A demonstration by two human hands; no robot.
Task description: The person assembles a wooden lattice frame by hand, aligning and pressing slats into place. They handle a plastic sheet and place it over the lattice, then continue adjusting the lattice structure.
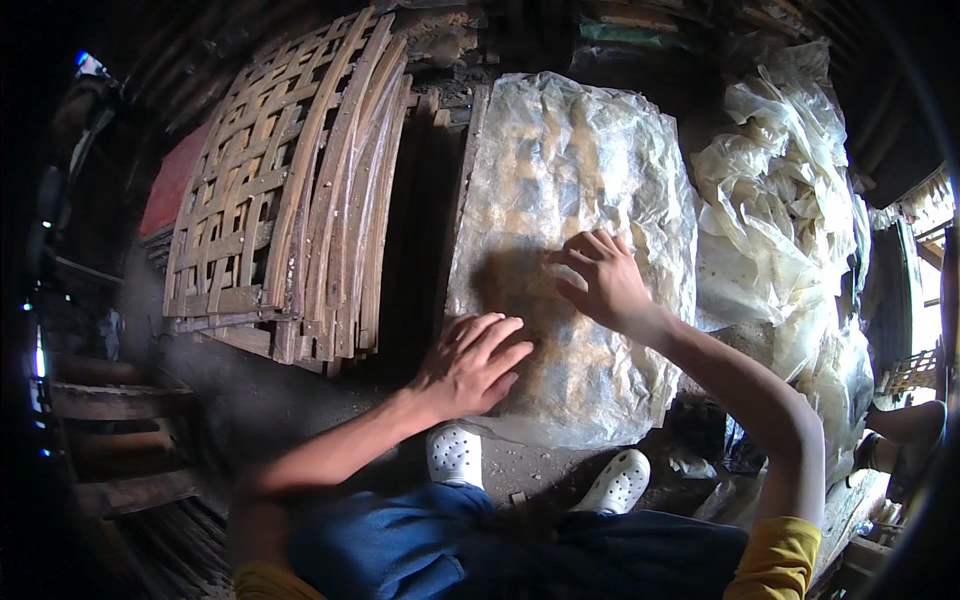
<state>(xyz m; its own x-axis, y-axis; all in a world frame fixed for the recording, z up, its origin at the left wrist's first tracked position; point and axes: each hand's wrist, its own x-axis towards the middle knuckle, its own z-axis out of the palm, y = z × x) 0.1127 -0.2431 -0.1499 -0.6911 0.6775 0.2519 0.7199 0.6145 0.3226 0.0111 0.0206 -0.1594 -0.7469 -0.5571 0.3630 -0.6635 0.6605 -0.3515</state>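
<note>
In front of me lies a woven bamboo tray, faintly showing through the crinkled clear plastic sheet (570, 180) spread over it. My left hand (472, 364) is at the sheet's near left edge, fingers apart and slightly bent, holding nothing that I can see. Over the middle of the sheet, my right hand (606, 280) hovers or rests lightly with loosely curved, separated fingers; a shadow falls beside it. Whether either palm touches the plastic, I cannot tell.
A stack of woven lattice trays (240, 190) stands on the left. Crumpled plastic sheeting (775, 190) is heaped on the right. Wooden slats (125, 402) lie at the lower left. My white clogs (612, 484) are on the dirt floor. Another person's leg (908, 424) shows at far right.
</note>
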